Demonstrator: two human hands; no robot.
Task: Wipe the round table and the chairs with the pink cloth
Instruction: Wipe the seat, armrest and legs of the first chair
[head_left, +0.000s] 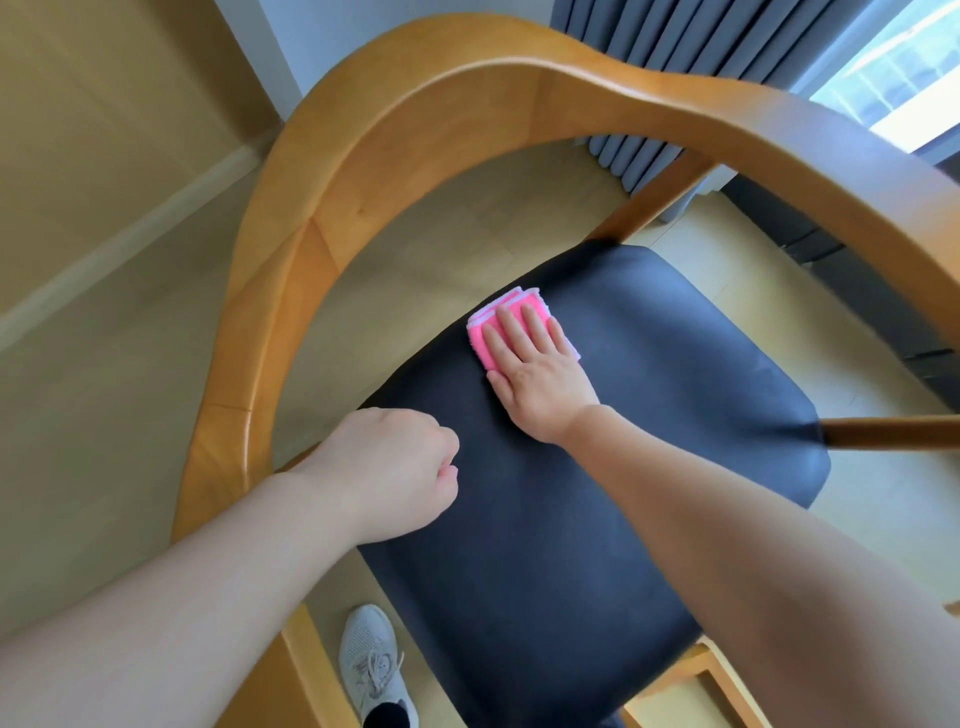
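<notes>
I look down on a chair with a curved wooden back rail (363, 171) and a black padded seat (623, 493). A folded pink cloth (485, 345) lies on the far left part of the seat. My right hand (535, 374) presses flat on the cloth with straight fingers. My left hand (389, 467) hovers over the seat's left edge with its fingers curled into a loose fist, holding nothing. The round table is out of view.
A grey sneaker (371, 665) stands on the tiled floor (467, 218) below the seat's left edge. Grey curtains (649, 47) hang behind the chair, with a bright window (904, 78) at the top right. A beige wall (104, 130) runs along the left.
</notes>
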